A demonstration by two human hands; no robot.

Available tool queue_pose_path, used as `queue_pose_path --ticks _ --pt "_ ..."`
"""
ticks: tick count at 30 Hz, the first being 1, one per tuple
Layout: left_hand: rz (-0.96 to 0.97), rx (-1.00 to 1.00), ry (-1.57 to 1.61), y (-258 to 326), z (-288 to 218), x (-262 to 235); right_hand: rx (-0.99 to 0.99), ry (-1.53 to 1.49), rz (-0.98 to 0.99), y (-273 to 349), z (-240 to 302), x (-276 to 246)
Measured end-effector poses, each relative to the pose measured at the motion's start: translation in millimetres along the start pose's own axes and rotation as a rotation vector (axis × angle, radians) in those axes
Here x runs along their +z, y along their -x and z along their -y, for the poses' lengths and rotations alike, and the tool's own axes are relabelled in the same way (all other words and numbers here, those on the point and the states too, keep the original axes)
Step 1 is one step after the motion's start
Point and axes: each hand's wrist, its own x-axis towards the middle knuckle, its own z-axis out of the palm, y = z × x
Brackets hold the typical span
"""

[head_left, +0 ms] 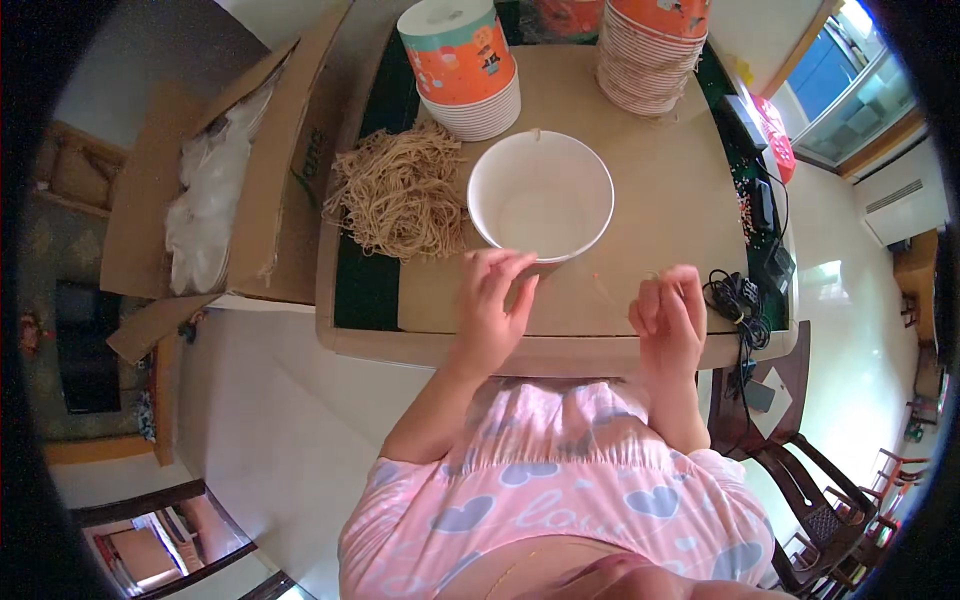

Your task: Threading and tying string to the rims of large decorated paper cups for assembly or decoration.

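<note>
A white paper bucket (540, 190) stands on the table with its open mouth facing up and a scrap of twine at its far rim. My left hand (495, 305) is at the near side of its rim, thumb and fingers apart; whether the fingertips touch the bucket is unclear. To the right, above the table's near part, my right hand (670, 310) is closed with its fingertips pinched together; anything in the pinch is too small to name. A heap of tan twine pieces (395, 195) lies left of the bucket.
Behind the twine is a stack of orange-and-teal paper buckets (465, 65). Another bucket stack (650, 65) stands at the far right. Along the table's right edge lie a coiled black cable (738, 300) and adapters. An open cardboard box (285, 190) with white plastic adjoins the left side.
</note>
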Motion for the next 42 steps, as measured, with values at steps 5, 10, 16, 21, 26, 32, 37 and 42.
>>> queue_pose_path --ticks 5,10,16,21,26,32,37,42 --pt "0.146 0.340 -0.496 -39.7 9.7 -1.6 -0.316 0.350 0.306 22.9 11.2 24.8" --pt "0.309 -0.062 -0.182 -56.1 -9.5 12.9 0.032 0.337 0.566 29.9 5.2 23.9" --pt "0.393 -0.137 -0.115 -73.8 -5.5 32.8 0.335 0.413 0.130 -2.2 -31.9 -10.4" --pt "0.459 -0.181 -0.047 -80.0 -10.5 43.0 0.184 0.583 -0.006 -22.6 -45.6 -33.8" --pt "0.448 -0.273 0.077 -82.9 1.2 48.5 0.227 0.684 0.363 -1.7 -23.8 -10.2" --pt "0.439 -0.284 0.010 -84.5 -2.6 54.5 -0.044 0.716 0.717 18.4 2.5 13.8" --pt "0.450 -0.231 -0.032 -82.7 2.4 57.4 0.170 0.495 0.302 -4.2 -9.6 -10.7" --pt "0.452 -0.203 -0.080 -83.2 -4.9 61.2 0.097 0.592 0.098 -29.7 -35.6 -45.4"
